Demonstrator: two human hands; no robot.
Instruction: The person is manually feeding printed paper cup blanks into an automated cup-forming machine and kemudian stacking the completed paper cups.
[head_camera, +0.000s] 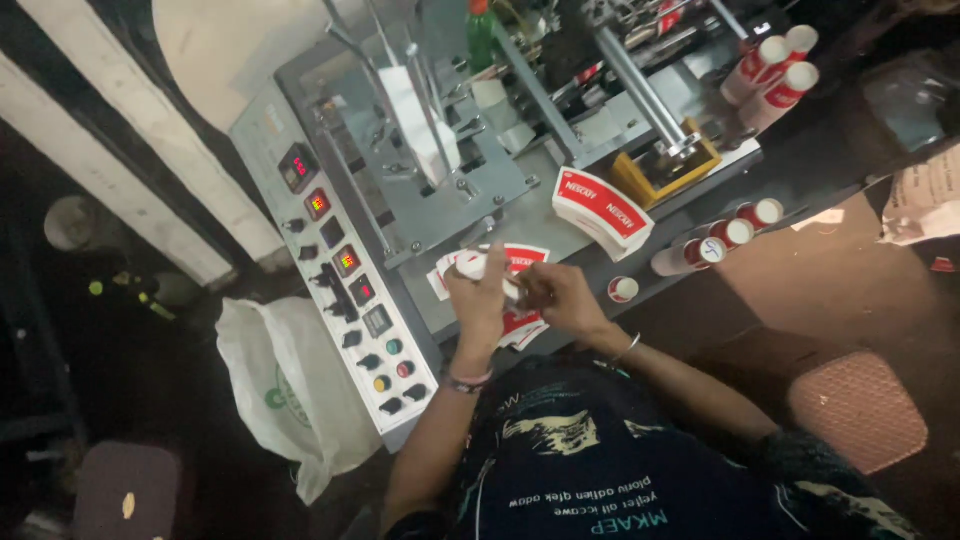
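Observation:
My left hand (478, 303) and my right hand (562, 298) meet over the front edge of a grey cup-forming machine (470, 190). Together they hold a small white and red paper cup (474, 265): the left hand wraps it from the side, and the right hand's fingers touch its lower end. Under my hands lie loose red and white fan-shaped paper blanks (522, 257). A neat stack of the same blanks (601, 210) sits just beyond my right hand.
A control panel (342, 275) with red displays and buttons runs along the machine's left side. Finished cups lie in a row (712, 245), with one apart (623, 290) and nested stacks (775, 70) at the far right. A white bag (285, 385) hangs at the left, and a brown stool (860, 410) stands to the right.

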